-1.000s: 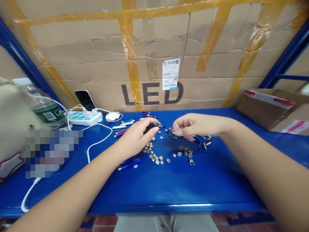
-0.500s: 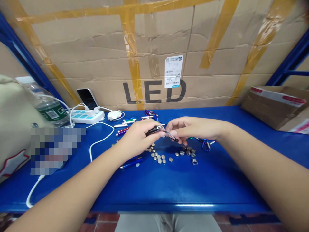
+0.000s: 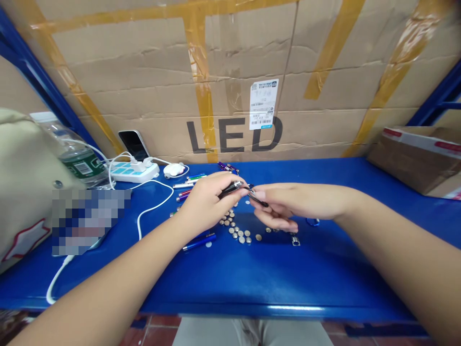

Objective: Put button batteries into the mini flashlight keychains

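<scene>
Just beyond the scattered round metal discs [image 3: 245, 233] on the blue tabletop [image 3: 259, 283], I am viewing from afar the left hand [image 3: 207, 194], which is clamping a black tube [image 3: 229, 189] between thumb and fingers, its silvery end facing the right hand [image 3: 276, 207]. The two hands are nearly meeting. A slim dark piece [image 3: 259, 200] is slanting between them, its lower end showing at the right hand's curled fingers; I cannot tell whether these are gripping it. Left of the discs, a blue tube [image 3: 200, 241] is lying flat; right of them, a silvery fitting [image 3: 296, 240] is resting. Well beyond the discs, purple tubes [image 3: 227, 167] are lying before taped cardboard [image 3: 144, 91]. Far left of the discs, a white power strip [image 3: 134, 172] is sitting.
</scene>
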Motion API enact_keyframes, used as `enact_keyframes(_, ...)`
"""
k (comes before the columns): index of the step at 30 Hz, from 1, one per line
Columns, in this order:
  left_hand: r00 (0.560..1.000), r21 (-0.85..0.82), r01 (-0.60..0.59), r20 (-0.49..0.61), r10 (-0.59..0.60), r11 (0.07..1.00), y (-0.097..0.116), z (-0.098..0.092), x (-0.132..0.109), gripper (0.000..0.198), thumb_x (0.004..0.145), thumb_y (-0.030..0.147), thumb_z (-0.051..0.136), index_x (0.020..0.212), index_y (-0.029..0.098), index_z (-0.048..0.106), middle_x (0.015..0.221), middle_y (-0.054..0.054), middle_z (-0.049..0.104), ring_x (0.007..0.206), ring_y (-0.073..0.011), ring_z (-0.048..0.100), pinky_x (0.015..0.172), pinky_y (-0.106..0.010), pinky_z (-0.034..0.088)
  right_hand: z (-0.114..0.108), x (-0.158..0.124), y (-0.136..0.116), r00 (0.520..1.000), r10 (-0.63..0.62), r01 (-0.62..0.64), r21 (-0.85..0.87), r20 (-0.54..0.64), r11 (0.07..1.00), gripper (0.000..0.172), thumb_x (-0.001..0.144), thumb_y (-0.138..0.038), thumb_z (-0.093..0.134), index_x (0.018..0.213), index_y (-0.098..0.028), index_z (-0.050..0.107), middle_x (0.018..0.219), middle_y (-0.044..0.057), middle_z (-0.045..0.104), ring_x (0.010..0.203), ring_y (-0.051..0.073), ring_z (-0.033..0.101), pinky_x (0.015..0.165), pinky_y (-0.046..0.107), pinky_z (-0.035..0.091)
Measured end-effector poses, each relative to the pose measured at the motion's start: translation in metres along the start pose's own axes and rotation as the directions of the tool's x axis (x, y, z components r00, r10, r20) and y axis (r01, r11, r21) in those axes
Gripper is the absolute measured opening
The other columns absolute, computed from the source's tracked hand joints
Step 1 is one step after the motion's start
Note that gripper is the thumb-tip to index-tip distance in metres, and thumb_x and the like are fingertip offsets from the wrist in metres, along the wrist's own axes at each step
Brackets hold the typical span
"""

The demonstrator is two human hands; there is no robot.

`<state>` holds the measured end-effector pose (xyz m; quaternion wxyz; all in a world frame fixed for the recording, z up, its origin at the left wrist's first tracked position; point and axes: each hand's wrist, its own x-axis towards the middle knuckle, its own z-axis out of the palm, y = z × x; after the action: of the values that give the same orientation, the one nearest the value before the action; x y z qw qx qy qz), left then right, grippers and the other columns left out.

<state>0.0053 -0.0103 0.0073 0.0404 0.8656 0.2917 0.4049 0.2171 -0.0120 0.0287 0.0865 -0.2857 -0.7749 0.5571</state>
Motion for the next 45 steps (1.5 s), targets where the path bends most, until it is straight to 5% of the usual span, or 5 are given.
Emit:
enact_keyframes(8, 1.0, 0.08, 0.019, -0.002, -0.019, 0.997, -0.007, 0.0, 0.001, 0.015, 0.087, 0.015, 0.057, 0.096, 0.019, 0.068, 0.096, -0.003, 0.073, 0.09, -0.0165, 0.068, 0.082, -0.03, 0.052, 0.009, 0.008, -0.004, 0.962, -0.034, -0.028, -0.221, -0.27, 0.975, 0.031, 0.097, -0.034, 0.032, 0.068, -0.023, 0.034, 0.057, -0.005, 0.038, 0.049, 0.01, 0.034, 0.049, 0.024, 0.034)
enact_keyframes(14, 1.0, 0.094, -0.031, -0.002, 0.031, 0.995, -0.013, 0.003, -0.001, 0.02, 0.087, 0.01, 0.053, 0.097, 0.019, 0.068, 0.097, -0.004, 0.073, 0.091, -0.016, 0.067, 0.083, -0.031, 0.053, 0.017, 0.018, -0.005, 0.872, -0.132, -0.195, -0.583, -0.471, 0.789, 0.026, 0.093, -0.032, 0.036, 0.069, -0.022, 0.037, 0.066, 0.0, 0.048, 0.059, 0.013, 0.039, 0.057, 0.027, 0.03)
enact_keyframes(18, 0.999, 0.12, -0.048, -0.001, 0.048, 0.992, -0.012, 0.003, -0.001, 0.016, 0.089, 0.013, 0.053, 0.091, 0.018, 0.068, 0.088, -0.004, 0.072, 0.084, -0.0149, 0.066, 0.078, -0.029, 0.052, 0.021, 0.024, -0.003, 0.866, -0.194, -0.196, -0.669, -0.462, 0.717, 0.023, 0.092, -0.029, 0.035, 0.07, -0.022, 0.038, 0.067, 0.001, 0.05, 0.06, 0.014, 0.038, 0.06, 0.028, 0.027)
enact_keyframes(30, 0.988, 0.222, -0.149, -0.017, 0.156, 0.964, -0.018, 0.001, -0.003, 0.013, 0.091, 0.013, 0.056, 0.095, 0.018, 0.067, 0.085, -0.002, 0.068, 0.081, -0.0131, 0.063, 0.073, -0.024, 0.049, 0.026, 0.029, 0.005, 0.857, -0.158, -0.059, -0.398, -0.49, 0.915, 0.03, 0.092, -0.027, 0.029, 0.062, -0.023, 0.031, 0.058, -0.002, 0.041, 0.059, 0.014, 0.035, 0.058, 0.029, 0.028)
enact_keyframes(45, 0.982, 0.242, -0.185, 0.091, 0.167, 0.952, -0.02, -0.007, -0.002, 0.017, 0.093, 0.017, 0.052, 0.096, 0.017, 0.069, 0.087, -0.004, 0.068, 0.084, -0.014, 0.065, 0.074, -0.024, 0.051, 0.022, 0.03, 0.011, 0.857, -0.214, -0.068, -0.515, -0.468, 0.854, 0.028, 0.091, -0.029, 0.029, 0.064, -0.023, 0.034, 0.062, -0.001, 0.044, 0.062, 0.015, 0.038, 0.061, 0.029, 0.032)
